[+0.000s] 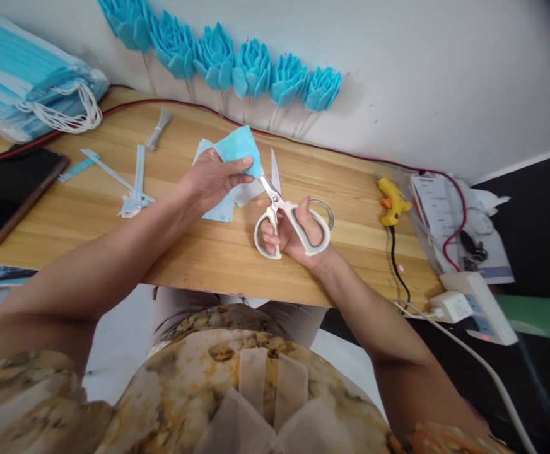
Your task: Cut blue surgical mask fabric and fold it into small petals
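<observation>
My left hand [213,180] pinches a folded piece of light blue mask fabric [239,148] and holds it up above the wooden table [90,221]. My right hand [294,233] grips white-handled scissors [282,214], fingers through the loops, blades parted and pointing up just right of the fabric. More blue and white fabric pieces [222,208] lie on the table beneath my left hand.
A row of blue fabric flowers [237,60] leans on the wall. A stack of face masks [29,82] sits far left, a phone [10,189] below it, cut strips [133,183] nearby. A yellow glue gun [392,200], papers, cables and a power strip [478,306] lie right.
</observation>
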Tool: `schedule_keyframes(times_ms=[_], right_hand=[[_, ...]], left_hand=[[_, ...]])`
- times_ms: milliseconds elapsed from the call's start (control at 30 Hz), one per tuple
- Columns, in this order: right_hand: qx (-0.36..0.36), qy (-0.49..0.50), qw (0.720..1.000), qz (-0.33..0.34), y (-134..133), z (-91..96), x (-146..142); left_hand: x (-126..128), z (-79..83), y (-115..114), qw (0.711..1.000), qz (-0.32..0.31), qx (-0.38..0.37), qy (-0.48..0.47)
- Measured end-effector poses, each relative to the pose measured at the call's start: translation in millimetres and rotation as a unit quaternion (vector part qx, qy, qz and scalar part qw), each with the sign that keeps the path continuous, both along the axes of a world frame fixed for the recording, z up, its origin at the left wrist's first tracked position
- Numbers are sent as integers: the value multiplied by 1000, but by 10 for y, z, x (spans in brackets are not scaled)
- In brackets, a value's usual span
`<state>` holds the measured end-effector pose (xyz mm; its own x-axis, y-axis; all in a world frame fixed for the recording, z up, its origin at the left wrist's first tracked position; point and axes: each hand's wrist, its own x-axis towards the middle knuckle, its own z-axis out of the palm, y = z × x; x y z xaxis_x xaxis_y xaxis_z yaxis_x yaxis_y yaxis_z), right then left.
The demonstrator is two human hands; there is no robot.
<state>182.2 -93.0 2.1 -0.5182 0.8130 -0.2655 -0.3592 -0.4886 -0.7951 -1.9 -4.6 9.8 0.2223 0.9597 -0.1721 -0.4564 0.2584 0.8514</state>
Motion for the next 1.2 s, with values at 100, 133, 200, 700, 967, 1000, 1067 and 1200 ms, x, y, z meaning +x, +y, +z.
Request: schedule_keyframes(times_ms=[100, 133, 200, 700, 967, 1000, 1067, 1200], right_hand=[[5, 6, 1000, 5, -3, 5, 2], [8, 6, 1000, 5, -5, 4, 4], [15, 0, 1000, 1, -9, -6, 6], [17, -1, 1000, -7, -3, 14, 3], [25, 5, 1000, 7, 9, 0, 24], [27, 6, 1000, 12, 9, -3, 29], [31, 6, 999, 17, 9, -13, 39], [51, 4, 999, 11, 9, -55, 54]], left_hand=[[5, 26, -10, 1000, -6, -1, -15], [6, 31, -16, 1000, -11, -1, -16], [7, 28, -26, 1000, -22, 0, -10], [-12, 31, -4, 1000, -8, 10, -8], [-35, 13, 24, 1000, -3, 15, 9], [-36, 14, 26, 1000, -3, 25, 5], [-36, 18, 21, 999, -12, 40, 0], [-26, 5, -4, 998, -35, 42, -2]])
